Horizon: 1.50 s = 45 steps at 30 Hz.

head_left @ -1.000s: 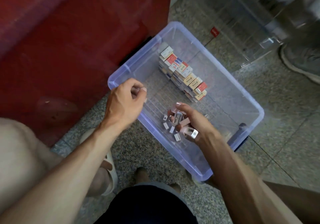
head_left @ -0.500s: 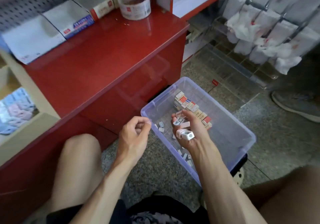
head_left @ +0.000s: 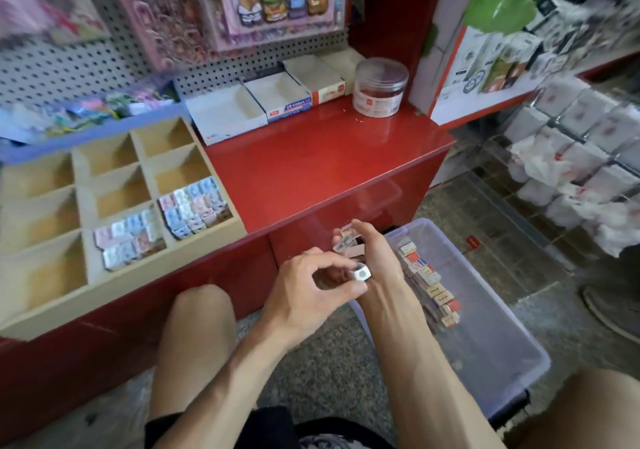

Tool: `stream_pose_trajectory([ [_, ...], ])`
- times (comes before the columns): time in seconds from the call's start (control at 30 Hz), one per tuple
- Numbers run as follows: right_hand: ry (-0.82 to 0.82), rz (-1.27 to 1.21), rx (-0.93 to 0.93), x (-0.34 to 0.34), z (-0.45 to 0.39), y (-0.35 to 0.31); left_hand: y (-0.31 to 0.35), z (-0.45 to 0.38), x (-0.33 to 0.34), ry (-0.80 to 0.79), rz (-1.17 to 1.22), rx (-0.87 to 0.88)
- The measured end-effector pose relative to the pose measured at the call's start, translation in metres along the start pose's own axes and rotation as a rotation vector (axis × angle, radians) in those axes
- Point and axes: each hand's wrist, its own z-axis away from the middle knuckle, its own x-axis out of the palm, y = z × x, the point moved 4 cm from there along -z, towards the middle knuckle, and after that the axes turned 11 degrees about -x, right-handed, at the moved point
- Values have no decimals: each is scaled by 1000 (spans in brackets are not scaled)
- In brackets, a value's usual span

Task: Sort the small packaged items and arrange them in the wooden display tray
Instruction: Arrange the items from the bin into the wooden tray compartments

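Observation:
My right hand holds several small packaged items in front of the red counter, above the left edge of the clear plastic bin. My left hand pinches one small white item at the right hand's lower edge. The wooden display tray lies on the counter at the left; two of its front compartments hold rows of small pastel packets, the others look bare. A row of small boxes lies in the bin.
The red counter carries open white cardboard boxes and a clear round jar at the back. A pegboard with hanging goods rises behind. A wire rack of white packets stands to the right. My knees flank the bin on the speckled floor.
The view swung up from the bin to the counter and tray. My right hand lifted out of the bin with its items, and my left hand came over to pinch one of them.

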Motion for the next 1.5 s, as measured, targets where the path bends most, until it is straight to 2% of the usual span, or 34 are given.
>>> stream_pose_trajectory([
  [0.2, -64, -105, -14, 57, 12, 11, -4, 2, -46, 54, 72, 30],
  [0.27, -66, -146, -1, 74, 16, 15, -4, 5, -60, 68, 173, 13],
  [0.4, -78, -124, -22, 102, 19, 24, -7, 10, -89, 27, 479, -147],
  [0.5, -143, -66, 1, 124, 23, 31, -13, 13, -116, 128, 634, -224],
  [0.57, -168, -29, 12, 137, 23, 35, -22, 15, -137, 230, 652, -264],
  [0.67, -210, 82, 67, 149, 22, 41, -41, 18, -174, 391, 572, -340],
  [0.77, -226, 128, 81, 156, 21, 48, -60, 20, -207, 485, 493, -421],
  [0.83, -212, 143, 57, 158, 22, 50, -69, 18, -225, 539, 356, -441],
  [0.93, -216, 156, 29, 162, 22, 53, -79, 12, -245, 554, 33, -465],
  [1.13, -229, 206, -3, 166, 21, 56, -93, -10, -254, 530, -401, -517],
  [1.5, -241, 254, 8, 161, 15, 60, -101, -13, -251, 560, -357, -507],
])
